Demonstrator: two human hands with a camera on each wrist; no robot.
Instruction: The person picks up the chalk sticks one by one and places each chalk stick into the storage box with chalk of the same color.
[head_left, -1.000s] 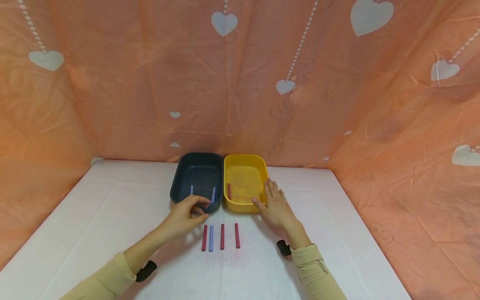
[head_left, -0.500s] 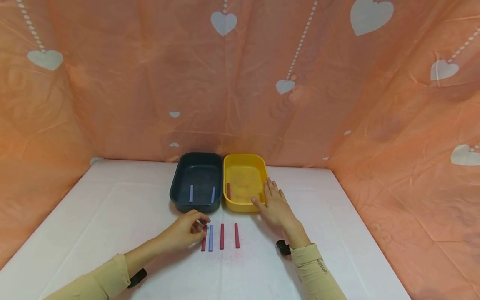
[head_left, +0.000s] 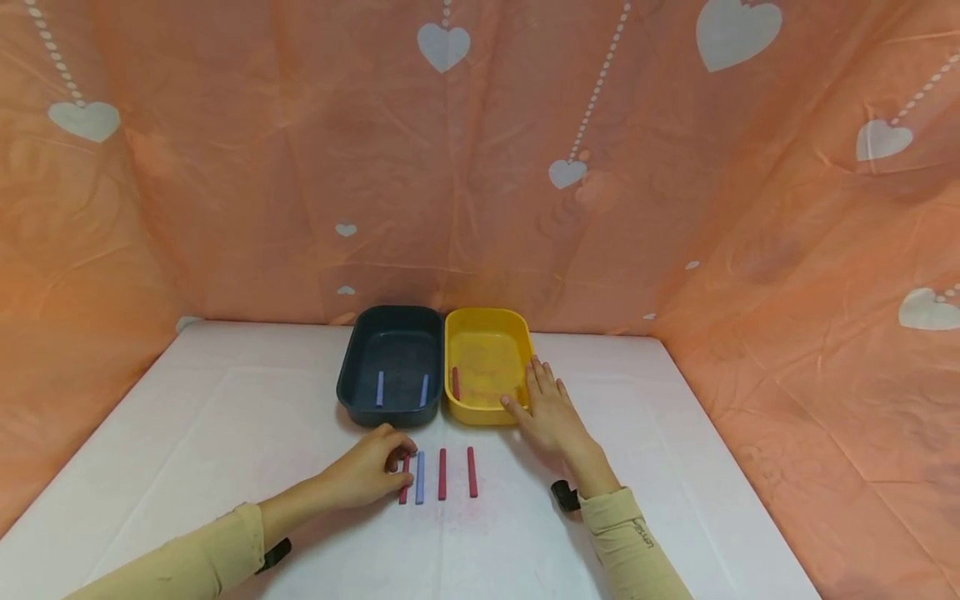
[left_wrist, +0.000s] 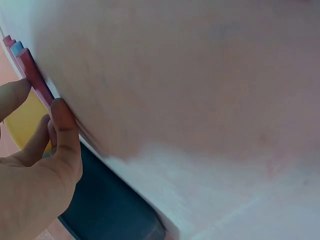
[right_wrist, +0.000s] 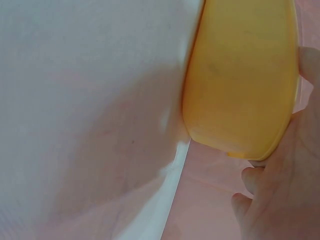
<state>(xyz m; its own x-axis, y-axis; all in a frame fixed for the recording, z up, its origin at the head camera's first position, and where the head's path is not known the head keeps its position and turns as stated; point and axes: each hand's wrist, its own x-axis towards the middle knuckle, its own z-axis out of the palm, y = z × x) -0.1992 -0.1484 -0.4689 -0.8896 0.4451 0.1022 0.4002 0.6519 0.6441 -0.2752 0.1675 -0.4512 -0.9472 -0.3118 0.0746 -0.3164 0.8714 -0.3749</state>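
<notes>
My left hand [head_left: 367,469] pinches the leftmost red chalk stick [head_left: 402,495], its thumb and forefinger on the stick, which lies on the table. Close beside that lies a blue chalk stick [head_left: 420,478], then two more red chalk sticks [head_left: 442,475] in a row. In the left wrist view, thumb and fingertip both meet the red chalk [left_wrist: 33,72]. Straight fingers of my right hand [head_left: 553,417] rest along the right side of the yellow tray [head_left: 491,414], thumb at its near rim. The right wrist view shows the hand against the tray's wall [right_wrist: 240,85].
Left of the yellow tray, and nearly touching it, stands a dark blue tray [head_left: 390,417] holding two blue chalks [head_left: 380,390]. One red chalk [head_left: 456,383] is in the yellow tray. A white cloth [head_left: 225,433] covers the table; an orange curtain [head_left: 480,208] hangs behind.
From the near edge of the dark tray, my left hand has come down to the leftmost red chalk and taken hold of it. The right hand has stayed on the yellow tray.
</notes>
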